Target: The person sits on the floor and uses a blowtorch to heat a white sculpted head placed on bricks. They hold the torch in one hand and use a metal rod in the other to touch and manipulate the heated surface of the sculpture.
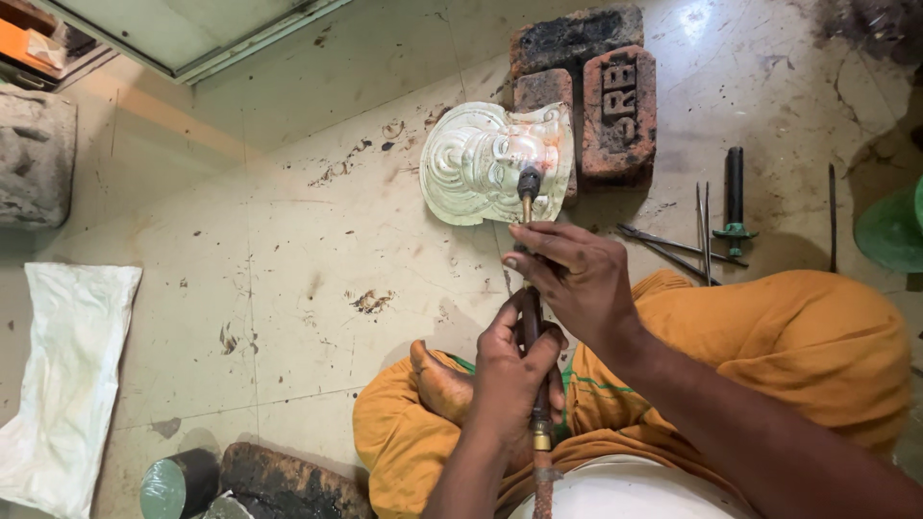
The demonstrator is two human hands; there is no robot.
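Torch nozzle set against metal face plaque

I see the torch (531,288), a slim dark tube with brass fittings, pinched near its front by my right hand (577,279) and wrapped at the rear by my left hand (510,370). Its black tip touches the embossed, pale silvery face plaque (481,163), which leans on rough red bricks (615,106) on the stained floor (288,250), just beyond both hands.
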